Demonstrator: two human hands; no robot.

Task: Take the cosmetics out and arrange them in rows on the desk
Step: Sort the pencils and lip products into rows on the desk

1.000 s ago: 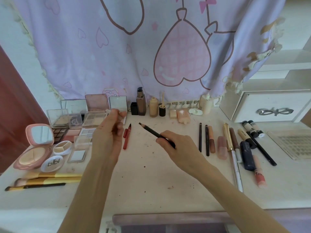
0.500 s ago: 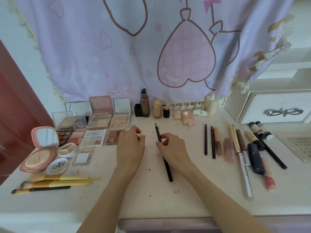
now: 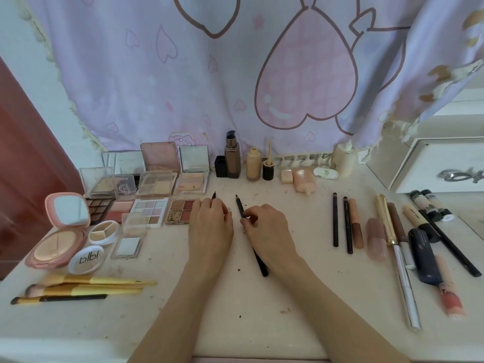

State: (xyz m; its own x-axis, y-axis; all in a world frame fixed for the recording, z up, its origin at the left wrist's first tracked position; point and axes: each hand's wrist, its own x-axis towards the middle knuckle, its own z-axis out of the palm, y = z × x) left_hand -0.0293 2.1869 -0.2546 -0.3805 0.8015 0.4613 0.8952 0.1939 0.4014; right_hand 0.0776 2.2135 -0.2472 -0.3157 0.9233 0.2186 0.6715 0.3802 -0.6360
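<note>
Lying near the middle of the frame, a slim black pencil (image 3: 251,233) rests on the tabletop (image 3: 301,297), pinched by the curled fingers of the right hand (image 3: 267,231). The left hand (image 3: 210,229), fingers bent, covers a second dark-tipped pen (image 3: 214,196); whether it grips it cannot be told. Three yellow-handled brushes (image 3: 86,285) lie at lower left. Above them sit open palettes (image 3: 150,210) showing powder pans. Two thin dark pencils (image 3: 340,222) lie at right.
</note>
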